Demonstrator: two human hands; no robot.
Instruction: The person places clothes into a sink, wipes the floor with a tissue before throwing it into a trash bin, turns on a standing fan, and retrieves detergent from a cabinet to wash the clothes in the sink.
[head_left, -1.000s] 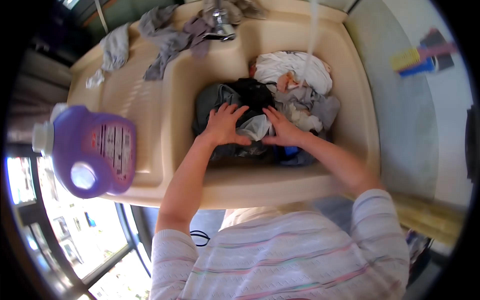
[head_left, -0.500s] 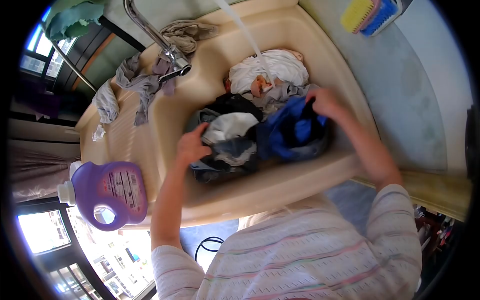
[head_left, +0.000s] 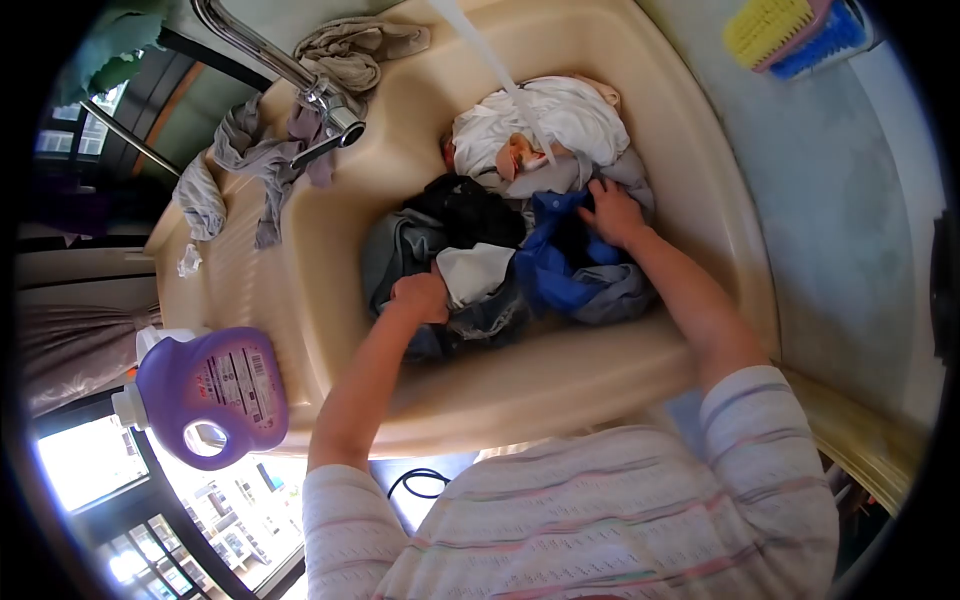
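Note:
My left hand is closed like a fist among dark denim clothes, beside a white cloth patch; its fingertips are hidden in the fabric. My right hand rests with thumb and fingers apart at the upper edge of a blue garment with a dark inside. A black garment lies between the two hands, toward the back. Behind them sits a white bundle with an orange-red patch. Water streams down onto this pile.
The clothes lie in a beige sink with a ribbed washboard side. A chrome faucet stands at left, near wet grey cloths. A purple detergent jug is on the left edge. Yellow and blue brushes hang at upper right.
My left hand has moved right and closed into the dark clothes. My right hand has moved slightly left and down with the blue garment's edge, and its fingers now rest on the cloth.

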